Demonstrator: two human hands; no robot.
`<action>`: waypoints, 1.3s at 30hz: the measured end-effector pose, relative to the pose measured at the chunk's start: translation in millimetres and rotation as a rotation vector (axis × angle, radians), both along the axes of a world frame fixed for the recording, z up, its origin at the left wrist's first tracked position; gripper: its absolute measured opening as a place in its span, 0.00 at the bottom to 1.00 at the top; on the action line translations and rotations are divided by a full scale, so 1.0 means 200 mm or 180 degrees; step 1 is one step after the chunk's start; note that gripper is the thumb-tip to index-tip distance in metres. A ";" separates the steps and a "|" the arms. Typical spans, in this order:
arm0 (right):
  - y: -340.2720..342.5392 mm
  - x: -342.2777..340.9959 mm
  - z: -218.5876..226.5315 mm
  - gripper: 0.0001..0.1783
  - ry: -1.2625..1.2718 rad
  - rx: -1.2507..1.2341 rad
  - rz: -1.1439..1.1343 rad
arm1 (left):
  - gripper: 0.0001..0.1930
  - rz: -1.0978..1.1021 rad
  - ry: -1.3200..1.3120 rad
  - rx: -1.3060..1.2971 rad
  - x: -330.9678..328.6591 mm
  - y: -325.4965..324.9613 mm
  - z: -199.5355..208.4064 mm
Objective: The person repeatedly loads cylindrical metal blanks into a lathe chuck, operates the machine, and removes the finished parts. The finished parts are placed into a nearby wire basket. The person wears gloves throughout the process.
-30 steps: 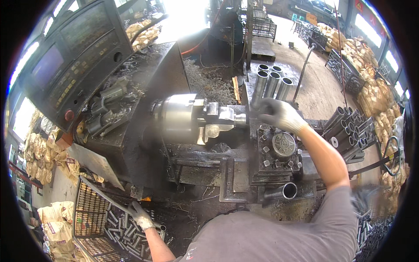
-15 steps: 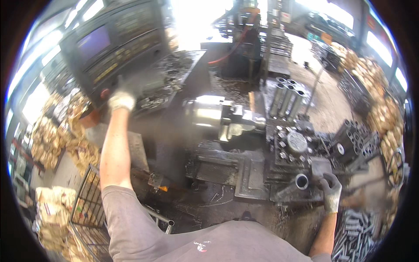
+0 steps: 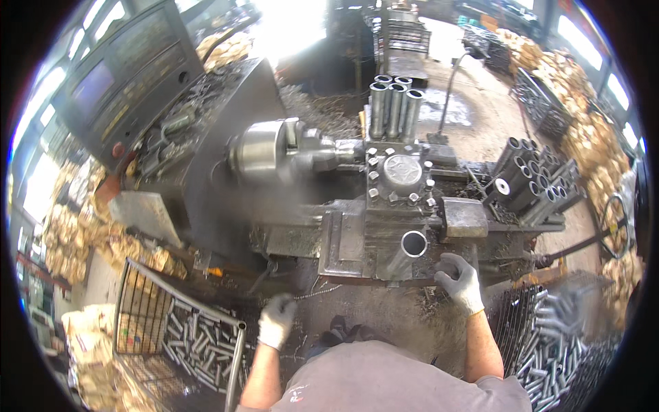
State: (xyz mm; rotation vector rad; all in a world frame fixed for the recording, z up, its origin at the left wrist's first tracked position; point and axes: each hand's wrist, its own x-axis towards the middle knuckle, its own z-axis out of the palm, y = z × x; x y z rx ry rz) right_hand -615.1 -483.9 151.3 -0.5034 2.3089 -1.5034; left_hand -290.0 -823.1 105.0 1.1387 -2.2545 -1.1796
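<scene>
My left hand [image 3: 276, 321], in a white and grey work glove, hangs low in front of the lathe, near the metal basket on the left. Motion blur hides how its fingers stand. My right hand [image 3: 460, 283], gloved alike, hovers by the front edge of the lathe with thumb and fingers apart and nothing seen between them. Just left of it, an open-ended metal tube [image 3: 413, 244] leans on the carriage. Behind stands the square tool post [image 3: 401, 172] studded with bolts. The bright lathe chuck [image 3: 261, 150] is farther left, its lower side blurred.
A control panel [image 3: 120, 82] with a red button [image 3: 118, 149] stands at the left. Steel tubes [image 3: 395, 110] stand upright behind the tool post; more tubes [image 3: 532, 175] are stacked at right. A wire basket [image 3: 141, 309] and a bin of short metal pieces [image 3: 549, 350] flank me.
My left hand has come away from the control panel by the red button, down toward my body. My right hand has left the block beside the tool post. The view has shifted.
</scene>
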 end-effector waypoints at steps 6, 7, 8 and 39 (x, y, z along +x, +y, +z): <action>-0.25 -0.05 0.08 0.51 0.0796 0.0546 0.1004 | 0.24 0.0146 -0.1734 0.1249 0.40 0.56 -0.18; -0.31 -0.04 0.10 0.44 0.0954 0.0571 0.0993 | 0.23 0.0280 -0.1734 0.1117 0.44 0.61 -0.19; -0.35 -0.04 0.04 0.37 0.0928 0.0721 0.1006 | 0.23 0.0416 -0.1735 0.0963 0.48 0.65 -0.20; -0.06 4.48 0.05 0.29 0.1313 -0.1058 0.9720 | 0.28 0.9486 0.3165 0.0693 1.50 3.60 -1.08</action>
